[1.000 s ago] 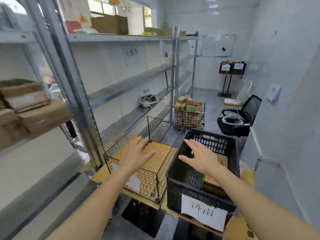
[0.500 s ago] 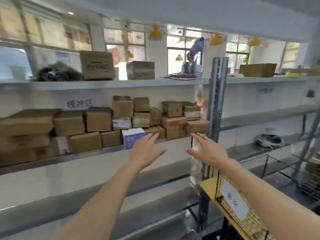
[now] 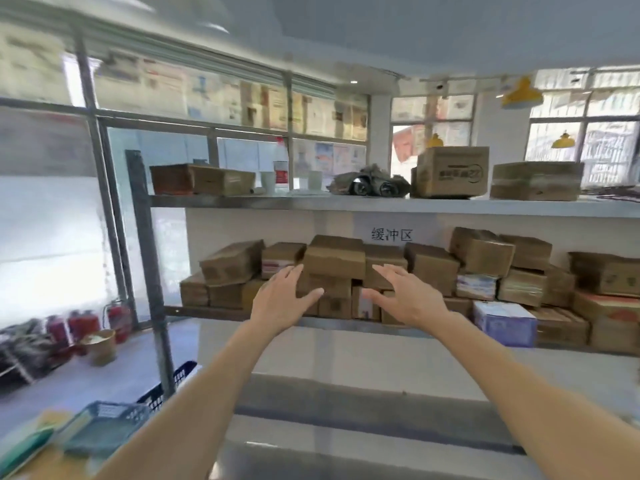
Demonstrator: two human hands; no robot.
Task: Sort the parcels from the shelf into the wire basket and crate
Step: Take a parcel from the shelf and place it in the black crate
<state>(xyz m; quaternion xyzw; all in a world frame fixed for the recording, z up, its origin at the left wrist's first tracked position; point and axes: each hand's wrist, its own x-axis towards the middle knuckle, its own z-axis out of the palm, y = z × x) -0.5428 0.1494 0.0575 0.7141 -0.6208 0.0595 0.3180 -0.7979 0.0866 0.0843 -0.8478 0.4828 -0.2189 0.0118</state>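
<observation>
1. Parcels (image 3: 334,261) fill the middle shelf (image 3: 311,322) right in front of both hands: plain brown cardboard boxes, taped, stacked two and three high, some square on, some tilted. The top box of the centre stack sits just above and between the two hands.
2. Off past the right hand the pile runs on, with a blue-and-white box (image 3: 504,323) at the front edge of the shelf (the one that breaks the brown), and more cartons stacked beyond it to the frame's edge.
3. Left hand (image 3: 282,303) is up with fingers spread and straight, holding nothing, its fingertips close to the centre stack; whether they touch cardboard I cannot tell through the blur.
4. Right hand (image 3: 403,299) mirrors it, fingers relaxed and splayed, nothing in it, just in front of the boxes.
5. Progress, as I read it: plenty left. The shelf is heavily loaded, no parcel is in hand, and the wire basket and crate are out of view here, so what they hold cannot be judged.
6. Above the hands, the upper shelf carries bigger cartons (image 3: 450,171); below the left forearm sits a teal plastic basket (image 3: 100,424).
</observation>
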